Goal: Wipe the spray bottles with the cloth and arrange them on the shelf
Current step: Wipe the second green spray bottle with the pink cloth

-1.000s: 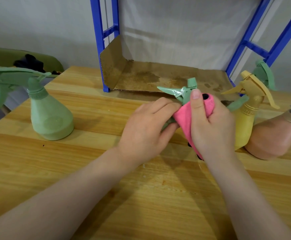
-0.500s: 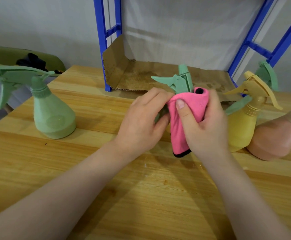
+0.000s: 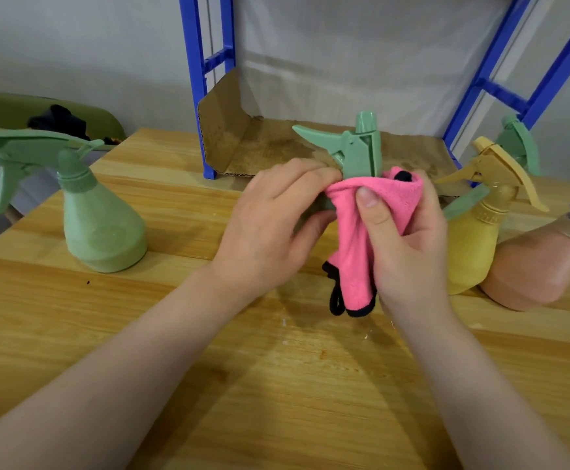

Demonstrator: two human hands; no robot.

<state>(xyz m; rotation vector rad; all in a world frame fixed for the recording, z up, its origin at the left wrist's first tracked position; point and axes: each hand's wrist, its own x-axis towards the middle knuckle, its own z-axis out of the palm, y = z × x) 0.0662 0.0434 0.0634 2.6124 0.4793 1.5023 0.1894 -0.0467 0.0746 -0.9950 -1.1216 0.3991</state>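
Raised since before, green bottle (image 3: 355, 147) gripped by left hand (image 3: 270, 225); right hand (image 3: 409, 245) clutches pink cloth (image 3: 361, 239).

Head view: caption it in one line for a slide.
Both hands wipe a green bottle with a pink cloth before an empty shelf.

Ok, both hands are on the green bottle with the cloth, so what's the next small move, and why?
Probably slide the pink cloth down over the body: the right hand has it bunched just under the trigger head of the green spray bottle, which the left hand grips, and the shelf holds no bottles.
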